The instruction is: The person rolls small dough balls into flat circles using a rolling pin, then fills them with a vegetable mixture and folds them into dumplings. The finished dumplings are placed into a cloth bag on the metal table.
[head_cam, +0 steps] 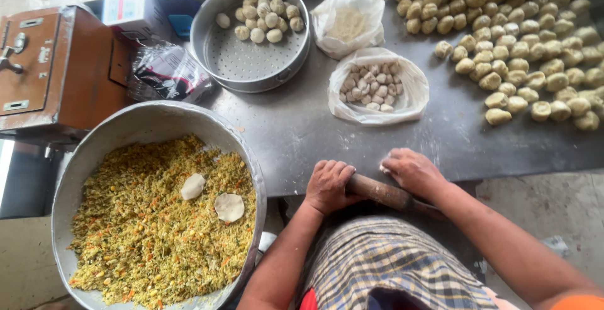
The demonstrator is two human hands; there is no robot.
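Rolling pin: a brown wooden rolling pin (pixel 384 193) is lying across the near edge of the steel worktop (pixel 302 127), at about 6 o'clock in the view, with both hands pressing down on it
Left hand: the left hand (pixel 328 185) is resting palm-down on the pin's left end, fingers curled over it in a loose closed grip, forearm reaching up from 7 o'clock
Right hand: the right hand (pixel 412 170) is lying over the pin's right part, fingers bent down around it, with a small pale bit of dough (pixel 384 168) showing just at the fingertips
Rolled so far: two flat dough rounds (pixel 214 198) are lying on the shredded vegetable filling (pixel 151 222) in the big metal basin (pixel 251 159) at 8 o'clock
Waiting pieces: an open plastic bag of small cut dough pieces (pixel 376 87) is sitting at 12 o'clock, just beyond the hands, looking nearly full
Flour: a second bag with white flour (pixel 348 21) is standing behind it
Shaped pieces: a wide heap of filled dumplings (pixel 509 39) is covering the worktop at 1 to 2 o'clock, and more are sitting in a perforated steamer tray (pixel 251 33) at 11 o'clock
Progress: much shaping seems done, yet plenty of dough and filling are remaining
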